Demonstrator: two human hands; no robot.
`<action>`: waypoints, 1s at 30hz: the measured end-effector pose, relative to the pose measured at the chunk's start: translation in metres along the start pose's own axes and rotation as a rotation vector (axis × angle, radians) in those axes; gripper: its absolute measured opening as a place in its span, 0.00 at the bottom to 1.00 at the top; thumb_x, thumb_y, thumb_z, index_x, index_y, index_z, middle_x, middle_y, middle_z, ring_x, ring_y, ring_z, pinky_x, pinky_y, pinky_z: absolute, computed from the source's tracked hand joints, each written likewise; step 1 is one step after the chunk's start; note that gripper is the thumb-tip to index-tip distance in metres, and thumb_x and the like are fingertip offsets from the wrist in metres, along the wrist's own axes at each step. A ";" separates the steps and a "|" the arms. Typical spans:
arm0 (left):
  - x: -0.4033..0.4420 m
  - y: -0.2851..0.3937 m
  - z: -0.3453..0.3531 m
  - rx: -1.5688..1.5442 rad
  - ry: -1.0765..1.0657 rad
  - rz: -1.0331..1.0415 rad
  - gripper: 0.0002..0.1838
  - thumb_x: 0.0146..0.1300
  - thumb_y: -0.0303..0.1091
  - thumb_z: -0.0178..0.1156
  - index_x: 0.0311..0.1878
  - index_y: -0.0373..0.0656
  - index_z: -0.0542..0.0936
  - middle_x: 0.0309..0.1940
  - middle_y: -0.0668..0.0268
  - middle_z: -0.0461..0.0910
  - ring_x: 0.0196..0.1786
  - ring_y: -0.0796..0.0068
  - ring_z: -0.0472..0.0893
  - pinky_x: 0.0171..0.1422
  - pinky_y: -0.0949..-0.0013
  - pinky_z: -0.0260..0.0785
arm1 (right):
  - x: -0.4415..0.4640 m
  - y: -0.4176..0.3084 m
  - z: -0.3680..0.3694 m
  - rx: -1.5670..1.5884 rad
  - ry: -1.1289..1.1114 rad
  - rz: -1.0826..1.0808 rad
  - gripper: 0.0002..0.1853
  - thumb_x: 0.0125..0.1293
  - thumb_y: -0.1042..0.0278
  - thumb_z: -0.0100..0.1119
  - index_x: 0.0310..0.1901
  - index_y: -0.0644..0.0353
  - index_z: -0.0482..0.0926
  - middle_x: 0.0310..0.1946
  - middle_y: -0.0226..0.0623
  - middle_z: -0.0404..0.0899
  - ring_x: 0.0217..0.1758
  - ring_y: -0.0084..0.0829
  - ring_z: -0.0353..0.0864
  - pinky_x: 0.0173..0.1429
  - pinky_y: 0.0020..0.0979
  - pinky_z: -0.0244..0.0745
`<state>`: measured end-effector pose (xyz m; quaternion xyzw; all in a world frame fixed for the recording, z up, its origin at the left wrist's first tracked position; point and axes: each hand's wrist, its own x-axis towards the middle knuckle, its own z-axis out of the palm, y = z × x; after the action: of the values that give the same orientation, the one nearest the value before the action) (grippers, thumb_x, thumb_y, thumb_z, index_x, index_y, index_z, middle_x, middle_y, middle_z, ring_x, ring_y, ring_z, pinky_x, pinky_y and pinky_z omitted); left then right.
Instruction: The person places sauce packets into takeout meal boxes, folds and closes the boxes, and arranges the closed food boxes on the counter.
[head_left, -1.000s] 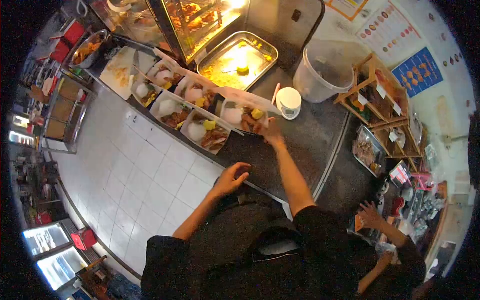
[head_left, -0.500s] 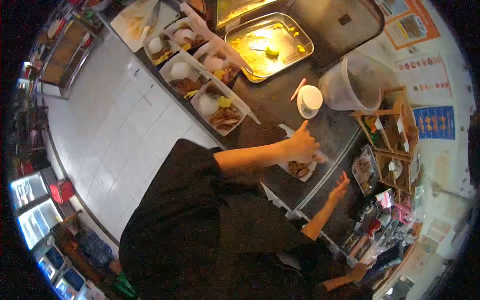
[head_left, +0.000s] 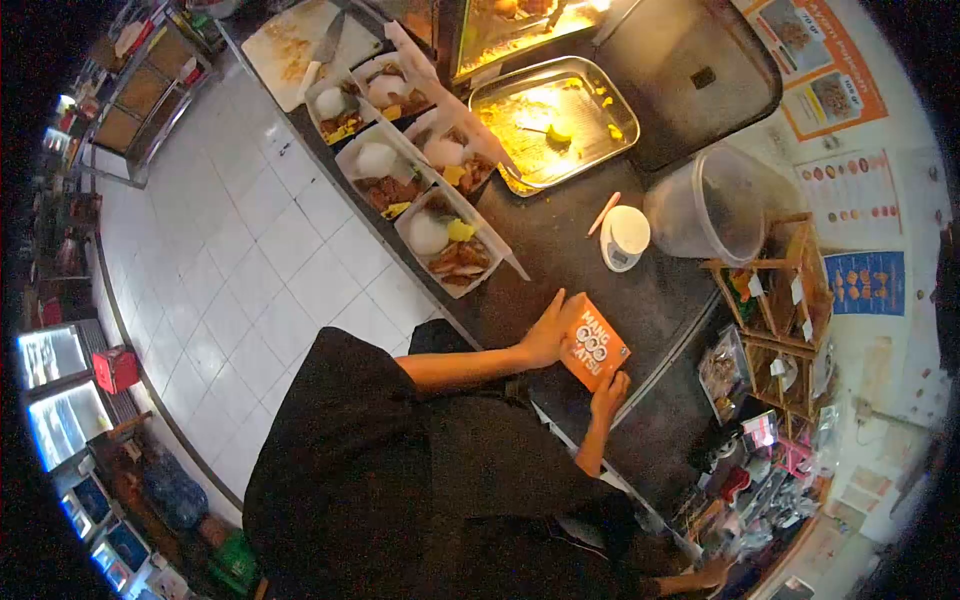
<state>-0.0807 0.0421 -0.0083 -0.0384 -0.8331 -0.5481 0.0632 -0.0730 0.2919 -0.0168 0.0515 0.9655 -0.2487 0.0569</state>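
Observation:
An orange food box with white lettering lies closed on the dark counter, its lid facing up. My left hand grips its upper left side, thumb and fingers against the edge. At its lower right corner my right hand holds the box with curled fingers. The box's contents are hidden by the lid. Beyond the box stands a small white kitchen scale, with a pinkish stick-like object beside it.
Several open food boxes with rice, meat and yellow pieces line the counter's left side. Behind are a metal tray, a cutting board with a knife, and a clear plastic bucket. Another person's hand shows at lower right.
The box was open with food showing under my left hand; now it is closed. My right hand, raised and spread before, has come down onto the box. The view has shifted slightly.

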 end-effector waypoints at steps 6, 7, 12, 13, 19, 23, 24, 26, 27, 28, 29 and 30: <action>0.021 0.012 -0.033 -0.047 -0.269 -0.312 0.43 0.59 0.46 0.68 0.73 0.34 0.63 0.59 0.42 0.69 0.64 0.38 0.71 0.69 0.48 0.67 | 0.001 -0.047 -0.013 0.956 0.030 0.391 0.24 0.76 0.50 0.56 0.58 0.66 0.77 0.52 0.39 0.81 0.53 0.27 0.80 0.56 0.29 0.75; 0.025 0.018 -0.042 -0.044 -0.341 -0.339 0.43 0.59 0.51 0.67 0.71 0.33 0.66 0.58 0.42 0.70 0.63 0.38 0.73 0.67 0.47 0.68 | 0.009 -0.027 -0.014 0.930 -0.058 0.377 0.23 0.76 0.49 0.57 0.55 0.64 0.78 0.48 0.36 0.81 0.49 0.24 0.80 0.52 0.26 0.74; 0.031 0.046 -0.059 0.084 -0.614 -0.461 0.40 0.61 0.63 0.55 0.59 0.32 0.75 0.57 0.39 0.73 0.61 0.38 0.75 0.66 0.45 0.68 | -0.002 -0.002 -0.049 0.860 -0.197 0.429 0.19 0.72 0.50 0.61 0.45 0.60 0.81 0.40 0.32 0.80 0.39 0.25 0.79 0.42 0.28 0.74; 0.027 0.037 -0.055 0.059 -0.606 -0.435 0.38 0.63 0.62 0.54 0.58 0.31 0.75 0.57 0.39 0.73 0.61 0.38 0.75 0.67 0.45 0.68 | -0.007 -0.011 -0.060 0.865 -0.200 0.441 0.19 0.71 0.50 0.61 0.47 0.61 0.81 0.41 0.34 0.81 0.39 0.28 0.81 0.43 0.30 0.77; -0.012 -0.029 -0.021 -0.010 -0.439 -0.238 0.38 0.71 0.53 0.54 0.72 0.29 0.65 0.64 0.38 0.66 0.67 0.40 0.69 0.73 0.52 0.61 | -0.029 0.031 -0.028 0.866 -0.112 0.398 0.20 0.72 0.63 0.63 0.59 0.67 0.77 0.48 0.39 0.83 0.50 0.25 0.82 0.55 0.29 0.76; -0.028 -0.050 -0.004 0.074 -0.534 -0.274 0.44 0.72 0.55 0.54 0.78 0.29 0.54 0.66 0.37 0.62 0.69 0.39 0.66 0.76 0.53 0.57 | -0.045 -0.003 -0.019 0.824 0.104 0.341 0.27 0.69 0.67 0.67 0.67 0.66 0.72 0.48 0.44 0.86 0.47 0.30 0.86 0.51 0.31 0.79; -0.024 -0.055 -0.009 0.036 -0.577 -0.266 0.45 0.72 0.54 0.54 0.79 0.30 0.52 0.68 0.37 0.60 0.71 0.38 0.64 0.77 0.52 0.57 | -0.046 -0.001 -0.012 0.759 0.153 0.268 0.27 0.70 0.67 0.67 0.67 0.65 0.72 0.45 0.45 0.87 0.43 0.28 0.86 0.48 0.31 0.79; -0.018 -0.058 -0.022 0.140 -0.568 -0.054 0.45 0.72 0.53 0.55 0.81 0.36 0.49 0.73 0.36 0.55 0.75 0.38 0.58 0.77 0.48 0.55 | -0.048 -0.031 -0.016 0.227 0.302 -0.041 0.24 0.73 0.67 0.59 0.67 0.64 0.71 0.55 0.48 0.81 0.55 0.40 0.81 0.59 0.40 0.74; -0.016 -0.054 -0.020 0.263 -0.491 0.148 0.45 0.72 0.53 0.55 0.82 0.39 0.48 0.76 0.36 0.51 0.78 0.38 0.55 0.78 0.44 0.54 | -0.049 -0.046 -0.019 -0.041 0.430 -0.152 0.22 0.75 0.67 0.55 0.67 0.64 0.71 0.60 0.49 0.78 0.61 0.46 0.78 0.65 0.44 0.72; 0.000 -0.008 -0.037 0.469 -0.539 0.196 0.46 0.71 0.53 0.55 0.82 0.39 0.48 0.78 0.38 0.49 0.79 0.39 0.52 0.78 0.40 0.52 | -0.049 -0.035 -0.014 -0.111 0.404 -0.332 0.21 0.74 0.68 0.51 0.67 0.61 0.72 0.68 0.49 0.71 0.72 0.51 0.68 0.75 0.49 0.61; 0.016 0.040 -0.058 0.678 -0.567 0.251 0.46 0.71 0.54 0.55 0.81 0.39 0.48 0.79 0.39 0.46 0.81 0.40 0.48 0.78 0.36 0.50 | -0.046 -0.019 -0.004 0.065 0.336 -0.444 0.21 0.75 0.67 0.48 0.67 0.58 0.73 0.67 0.51 0.71 0.74 0.50 0.66 0.77 0.50 0.59; 0.018 0.049 -0.049 0.683 -0.583 0.350 0.48 0.69 0.56 0.57 0.81 0.37 0.49 0.79 0.40 0.46 0.81 0.41 0.48 0.78 0.36 0.49 | -0.046 -0.007 0.003 -0.028 0.245 -0.394 0.21 0.75 0.64 0.50 0.66 0.58 0.74 0.70 0.51 0.68 0.76 0.52 0.64 0.77 0.51 0.58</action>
<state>-0.0893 0.0159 0.0578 -0.3071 -0.9295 -0.1908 -0.0725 -0.0280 0.2809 -0.0093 -0.1090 0.9600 -0.2335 -0.1098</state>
